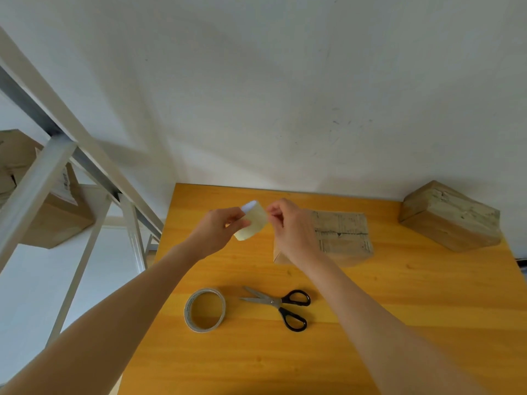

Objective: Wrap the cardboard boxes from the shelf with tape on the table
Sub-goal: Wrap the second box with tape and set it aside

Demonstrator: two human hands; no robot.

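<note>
Holding a short, pale strip of tape (252,222) in the air above the tabletop (399,295), pinched on its left side between thumb and fingers of the left grip (219,229) and on its right edge by the curled fingertips of the right grip (291,226). Cannot tell the strip's long axis. Broad face turned toward the camera, slightly curled, with a white end at the top by the left fingertips.

Behind the right grip, on the tabletop: a flat cardboard box (342,235), long axis running left to right, roughly parallel with the far edge, with a dark seam across the top in the same direction. Covered in lines of print, too small to read. Left end hidden by the right wrist.

At the far right corner, close to the wall (285,95): a second cardboard box (450,216), turned at an angle, one corner toward the camera.

Nearer the camera, lying flat with the hole upward: a tape roll (204,309), lettered along the rim, illegible. Just right of it, not touching: scissors (281,305), black handles to the right, blades slightly parted and pointing left.

On the metal shelf (37,178) at left: a third cardboard box (48,212) bearing a white label, unreadable.
</note>
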